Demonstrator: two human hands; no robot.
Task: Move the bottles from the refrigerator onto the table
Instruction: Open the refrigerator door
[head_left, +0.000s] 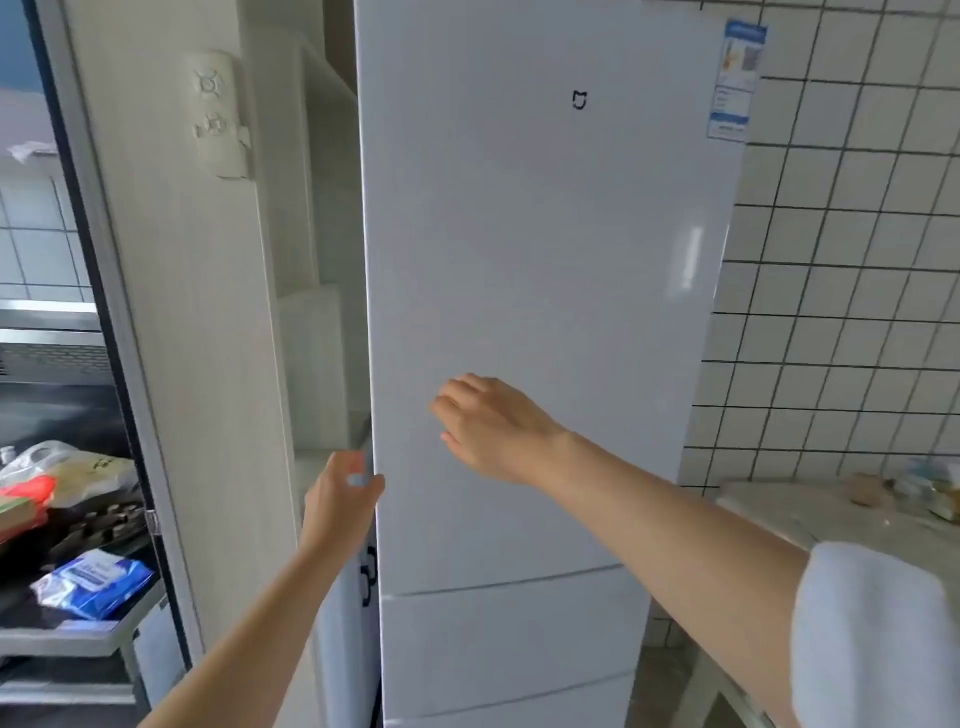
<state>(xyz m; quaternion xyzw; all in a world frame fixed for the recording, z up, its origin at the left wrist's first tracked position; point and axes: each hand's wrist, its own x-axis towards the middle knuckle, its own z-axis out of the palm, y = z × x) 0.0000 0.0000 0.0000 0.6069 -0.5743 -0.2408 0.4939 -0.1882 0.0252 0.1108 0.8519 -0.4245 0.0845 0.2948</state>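
One white refrigerator (540, 312) fills the middle of the view, tall and box-shaped, its front smooth and glossy with a pale reflection streak at 3 o'clock. Three door panels can be counted, split by two thin seams low down; all look closed, so no bottles can be seen. A small black logo (579, 100) sits near 12 o'clock, and one blue-and-white paper label (735, 78) is stuck at the upper right corner.

Two bare hands are in view. The left hand (340, 496), at 7 o'clock, has its grip curled round the left edge of the top door, thumb on the front face. The right hand (488, 426), near centre, hovers at the door front with fingers loosely bent, its grip released and holding nothing; a white fabric sleeve (878, 639) covers the upper arm at 4 o'clock.

At 3 o'clock a pale bench (769, 506) meets a wall of square white tiles (857, 234) with dark grout; blurred items rest on it.
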